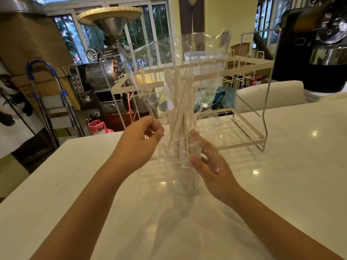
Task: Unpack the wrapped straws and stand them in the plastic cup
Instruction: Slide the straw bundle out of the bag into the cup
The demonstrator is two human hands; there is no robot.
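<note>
A glossy white desk carries a two-tier white wire rack. Behind stand a steel roasting machine with funnel, a pink gas cylinder and brown cardboard boxes.

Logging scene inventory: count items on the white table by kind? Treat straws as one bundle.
Straw bundle: 1
Clear plastic wrap: 1
Plastic cup: 1
Wire rack: 1
Total: 4

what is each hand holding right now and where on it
The left hand pinches the clear wrapper at its left edge. The right hand lies open against the wrapper's lower right side, gripping nothing.
</note>
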